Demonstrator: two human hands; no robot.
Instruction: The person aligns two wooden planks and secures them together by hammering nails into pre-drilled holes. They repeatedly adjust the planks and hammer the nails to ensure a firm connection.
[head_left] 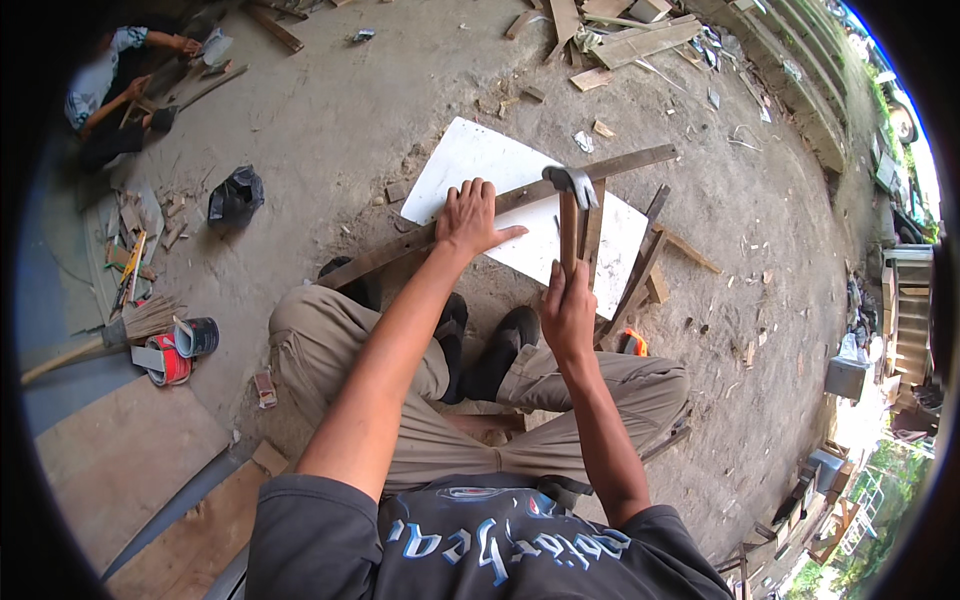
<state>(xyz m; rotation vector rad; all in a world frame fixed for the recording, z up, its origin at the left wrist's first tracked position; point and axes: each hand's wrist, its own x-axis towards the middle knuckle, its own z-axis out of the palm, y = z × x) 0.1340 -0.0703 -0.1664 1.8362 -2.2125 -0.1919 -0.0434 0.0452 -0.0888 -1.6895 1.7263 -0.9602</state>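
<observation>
My right hand (568, 310) grips the wooden handle of a hammer (569, 205), whose grey metal head sits raised just above a long dark wooden strip (620, 163). My left hand (473, 217) presses flat on that strip, fingers spread, a little left of the hammer head. The strip lies diagonally across a white board (470, 150) on the concrete ground. Shorter wooden strips (640, 265) lie across the board's right side. I am crouched with my knees apart and my dark shoes (500, 350) just below the board.
A black bag (236, 197) lies to the left. A broom (150, 320), a small can (196, 336) and scraps sit at lower left. Another person (110, 90) works at the upper left. Scrap wood (630, 40) is piled at the top, and an orange-handled tool (636, 343) lies by my right knee.
</observation>
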